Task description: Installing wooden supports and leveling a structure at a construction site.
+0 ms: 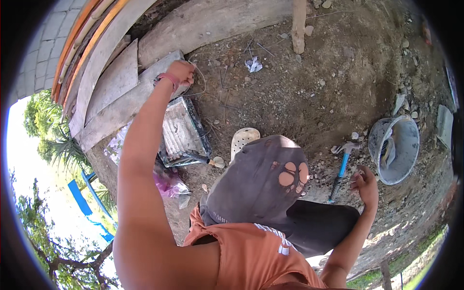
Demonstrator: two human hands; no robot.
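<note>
My left hand (181,73), with a reddish band at the wrist, is closed at the end of a weathered grey plank (116,108). A thin wire (205,79) loops beside its fingers; what the fist holds is hidden. Just below lies a dirty, dark-rimmed rectangular tray (181,128), and a dark handle (197,157) rests across its lower edge. On the right, my right hand (366,187) hangs with loosely bent fingers apart and nothing visible in them. It is nearest to a blue-handled hammer (344,162) lying on the dirt and a grey-stained bucket (405,150) tipped toward me.
A wooden stake (298,29) stands upright at the top. Boards (217,24) edge the dirt at the upper left. Crumpled paper (253,64) lies beyond my knee (261,169). A pink plastic bag (170,184) sits below the tray. Stones litter the ground.
</note>
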